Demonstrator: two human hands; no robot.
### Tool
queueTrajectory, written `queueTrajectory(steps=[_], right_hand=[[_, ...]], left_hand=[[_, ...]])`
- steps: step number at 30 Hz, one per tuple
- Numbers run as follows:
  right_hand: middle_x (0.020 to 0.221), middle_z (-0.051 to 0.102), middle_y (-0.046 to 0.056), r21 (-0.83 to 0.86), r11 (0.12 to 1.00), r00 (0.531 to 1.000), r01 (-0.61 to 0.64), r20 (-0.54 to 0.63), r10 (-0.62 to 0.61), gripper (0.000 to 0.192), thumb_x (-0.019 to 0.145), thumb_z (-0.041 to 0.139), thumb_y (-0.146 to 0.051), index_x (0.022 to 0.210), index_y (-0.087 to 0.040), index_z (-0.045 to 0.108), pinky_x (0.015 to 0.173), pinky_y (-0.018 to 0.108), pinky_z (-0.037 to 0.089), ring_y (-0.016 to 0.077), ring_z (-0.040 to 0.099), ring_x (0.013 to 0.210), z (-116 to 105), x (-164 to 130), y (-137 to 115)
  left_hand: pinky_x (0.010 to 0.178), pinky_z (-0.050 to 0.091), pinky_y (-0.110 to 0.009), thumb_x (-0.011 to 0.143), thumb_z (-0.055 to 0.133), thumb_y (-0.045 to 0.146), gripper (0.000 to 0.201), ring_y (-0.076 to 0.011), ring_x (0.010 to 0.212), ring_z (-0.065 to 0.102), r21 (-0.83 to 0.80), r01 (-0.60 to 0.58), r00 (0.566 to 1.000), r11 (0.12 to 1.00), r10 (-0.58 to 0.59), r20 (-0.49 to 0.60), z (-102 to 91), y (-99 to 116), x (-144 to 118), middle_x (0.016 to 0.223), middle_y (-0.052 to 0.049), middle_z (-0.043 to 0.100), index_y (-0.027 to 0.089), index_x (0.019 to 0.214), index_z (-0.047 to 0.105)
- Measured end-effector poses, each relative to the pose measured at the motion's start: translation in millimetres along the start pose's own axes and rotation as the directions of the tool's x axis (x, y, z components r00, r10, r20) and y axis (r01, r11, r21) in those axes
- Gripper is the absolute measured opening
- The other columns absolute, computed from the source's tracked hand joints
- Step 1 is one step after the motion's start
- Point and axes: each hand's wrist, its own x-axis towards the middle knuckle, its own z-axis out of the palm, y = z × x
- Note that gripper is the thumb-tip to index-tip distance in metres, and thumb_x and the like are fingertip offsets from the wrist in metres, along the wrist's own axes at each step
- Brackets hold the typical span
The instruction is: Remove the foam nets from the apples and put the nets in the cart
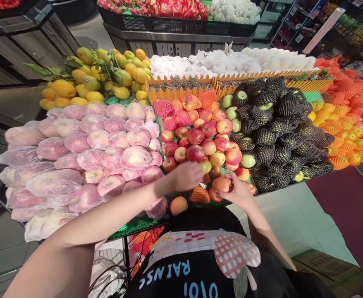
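Head view: right grip [235, 191] pinching an apple [221, 183], left grip [188, 175] spread over the apple bin [156, 114].

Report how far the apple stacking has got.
Done: most red apples sit piled bare in the middle section, a few at the back in orange foam nets. In hand: the right hand grips one apple at the pile's front edge; the left hand rests on the pile. Left: one loose apple lies apart at the front beside an empty net.
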Motion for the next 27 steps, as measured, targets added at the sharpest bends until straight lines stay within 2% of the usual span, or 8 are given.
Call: queueTrajectory(steps=[3,7,10,13,16,19,23,27], right_hand=[[0.090,0.072,0.006,0.024,0.999,0.990,-0.023,-0.138,0.026,0.063,0.065,0.072,-0.063,0.111,-0.025,0.052,0.066,0.038,0.047,0.0298,0.068,0.074,-16,6,-5],[0.100,0.072,0.007,0.031,0.998,0.982,0.048,-0.185,-0.041,0.066,0.062,0.075,-0.062,0.112,-0.025,0.051,0.070,0.038,0.049,0.0304,0.069,0.082,-30,4,-12],[0.096,0.073,0.003,0.006,0.997,0.990,0.077,-0.117,-0.075,0.065,0.062,0.077,-0.059,0.112,-0.027,0.051,0.067,0.035,0.048,0.0273,0.069,0.079,-28,-5,-11],[0.097,0.072,0.004,-0.052,0.992,0.989,0.114,-0.089,-0.118,0.063,0.061,0.080,-0.051,0.113,-0.026,0.054,0.070,0.036,0.049,0.0288,0.069,0.086,-14,-14,-7],[0.113,0.069,0.007,-0.038,0.961,0.962,0.273,0.006,-0.273,0.065,0.060,0.082,-0.042,0.118,-0.025,0.057,0.084,0.039,0.051,0.0301,0.064,0.104,12,-17,-8],[0.120,0.068,0.008,-0.009,0.913,0.889,0.407,0.233,-0.394,0.071,0.060,0.085,-0.040,0.123,-0.025,0.058,0.092,0.040,0.050,0.0297,0.062,0.109,48,-10,-14],[0.123,0.064,0.011,-0.164,0.869,0.841,0.468,0.385,-0.380,0.074,0.061,0.085,-0.035,0.129,-0.022,0.058,0.093,0.042,0.051,0.0333,0.057,0.117,88,6,-21],[0.126,0.061,0.012,-0.201,0.843,0.824,0.500,0.411,-0.391,0.066,0.067,0.081,-0.034,0.128,-0.023,0.058,0.090,0.041,0.053,0.0323,0.057,0.117,99,12,-18]], left_hand=[[0.094,0.047,-0.043,0.087,0.052,0.016,0.032,-0.0298,0.117,0.056,0.043,-0.091,0.961,0.995,0.076,0.265,46.8,43,-7,0.129,-0.014,0.062,0.021,0.118,0.060],[0.087,0.049,-0.040,0.084,0.048,0.005,0.043,-0.0294,0.119,0.056,0.116,0.015,0.938,0.993,-0.055,0.343,65.8,58,4,0.130,-0.017,0.061,0.019,0.125,0.055],[0.081,0.051,-0.041,0.077,0.068,0.021,0.050,-0.0334,0.116,0.057,0.123,0.034,0.932,0.992,-0.076,0.354,31.8,59,14,0.130,-0.020,0.061,0.016,0.124,0.055],[0.072,0.052,-0.040,0.059,0.082,0.039,0.068,-0.0315,0.094,0.065,0.053,0.071,0.925,0.996,-0.086,0.369,-35.6,51,11,0.112,-0.013,0.069,0.017,0.119,0.058],[0.070,0.050,-0.029,0.063,0.078,0.040,0.051,-0.0206,0.082,0.067,-0.120,0.156,0.929,0.980,-0.105,0.354,-103.6,21,1,0.096,0.000,0.072,0.023,0.108,0.062],[0.069,0.048,-0.029,0.063,0.078,0.048,0.062,-0.0219,0.082,0.066,-0.281,0.326,0.944,0.903,-0.296,0.147,-133.9,-29,3,0.097,-0.002,0.072,0.020,0.116,0.061],[0.075,0.051,-0.033,0.067,0.074,0.054,0.062,-0.0235,0.088,0.067,-0.486,0.498,0.735,0.718,-0.647,-0.204,-110.2,-97,34,0.102,-0.006,0.072,0.015,0.113,0.059],[0.081,0.053,-0.043,0.066,0.076,0.050,0.063,-0.0305,0.096,0.067,-0.509,0.564,0.590,0.651,-0.748,-0.303,-76.5,-136,75,0.108,-0.015,0.070,0.013,0.113,0.055]])
